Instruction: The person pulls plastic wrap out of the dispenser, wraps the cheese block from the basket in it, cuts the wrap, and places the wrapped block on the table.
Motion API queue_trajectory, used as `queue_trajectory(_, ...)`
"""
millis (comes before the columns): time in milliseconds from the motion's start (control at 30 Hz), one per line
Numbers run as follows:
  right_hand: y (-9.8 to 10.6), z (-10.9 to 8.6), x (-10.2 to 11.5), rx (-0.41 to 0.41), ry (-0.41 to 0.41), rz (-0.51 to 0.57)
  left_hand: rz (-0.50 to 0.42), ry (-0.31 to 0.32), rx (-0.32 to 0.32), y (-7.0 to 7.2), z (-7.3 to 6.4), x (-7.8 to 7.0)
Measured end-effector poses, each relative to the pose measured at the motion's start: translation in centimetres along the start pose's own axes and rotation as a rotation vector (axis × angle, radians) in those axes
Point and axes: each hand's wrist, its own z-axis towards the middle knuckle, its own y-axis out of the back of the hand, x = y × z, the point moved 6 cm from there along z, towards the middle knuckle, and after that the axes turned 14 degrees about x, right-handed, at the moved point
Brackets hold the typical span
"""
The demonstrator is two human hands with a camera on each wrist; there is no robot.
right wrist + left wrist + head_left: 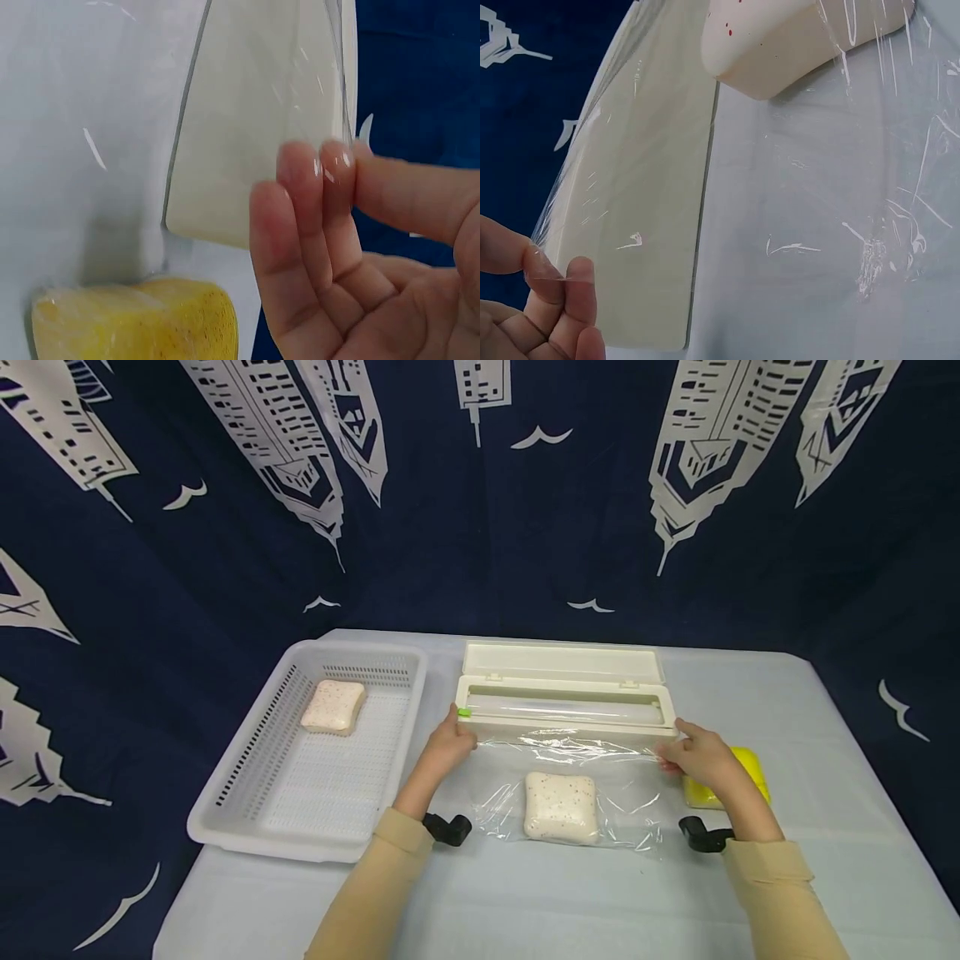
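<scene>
Table: one. White basket: one, at left edge. Film dispenser: one, near far edge. Speckled white blocks: two. Yellow block: one. Film sheet: one. Hands: two. Black wrist fittings: two.

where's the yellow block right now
In the head view, the yellow block sits toward the right of the table, right of the spread clear plastic film and partly hidden by the person's right forearm.

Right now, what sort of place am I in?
Probably a staged tabletop workspace: a dark printed cloth shows behind and beside the pale table, which holds a film dispenser and a white basket.
</scene>
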Motion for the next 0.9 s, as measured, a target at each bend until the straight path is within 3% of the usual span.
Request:
queue_trajectory(233,-0.2,0.0,-0.5,0.049,0.040,0.057,-0.002,-0.019,0.011,-0.1,0.0,0.1)
queue_trajectory(500,-0.7,-0.1,-0.9,-0.105,0.033,0.008,0.018,-0.036,-0.075,-0.3,-0.3,0.9)
queue_trajectory(667,-1.1,-0.8,-0.7,-0.176,0.016,-0.045,0.062,-0.088,-0.184,-0.5,-0.9,0.9)
queue_trajectory(733,-1.3,-1.4,-0.4,-0.233,0.009,-0.069,0.101,-0.133,-0.247,-0.7,-1.8,0.6)
queue_trajectory(833,-1.7,-3.2,0.5,-0.405,0.040,-0.101,0.190,-0.232,-0.331,-1.6,-4.2,0.1)
queue_trajectory(900,-2.4,-4.9,1.3,-0.533,0.084,-0.122,0.239,-0.284,-0.333,-2.7,-5.8,0.0)
